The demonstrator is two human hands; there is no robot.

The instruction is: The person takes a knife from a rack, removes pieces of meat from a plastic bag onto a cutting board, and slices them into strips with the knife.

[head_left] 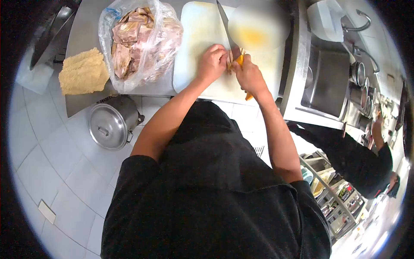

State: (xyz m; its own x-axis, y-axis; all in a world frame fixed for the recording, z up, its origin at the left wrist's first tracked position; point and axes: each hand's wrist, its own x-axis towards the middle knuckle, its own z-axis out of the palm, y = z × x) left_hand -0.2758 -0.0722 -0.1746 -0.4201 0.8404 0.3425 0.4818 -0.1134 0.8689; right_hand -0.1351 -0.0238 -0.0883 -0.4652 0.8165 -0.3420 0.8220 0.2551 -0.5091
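My right hand (251, 77) is wrapped round the yellow handle of a long knife (225, 23), whose blade points away from me over the white cutting board (194, 26). Beside the blade, on its left, my left hand (212, 64) has its fingers curled and pressed together at a small brownish piece of meat (230, 64) on the board. Its fingers partly hide the piece. A clear plastic bag (168, 39) full of cut meat pieces (129, 36) lies left of the board.
A folded yellow cloth (84, 72) lies at the counter's left corner. A lidded metal pot (107, 125) stands on the floor below. To the right are a sink (325, 82), a wire rack (332, 194) and another person in black (353, 162). A blurred round patch covers the board's upper right.
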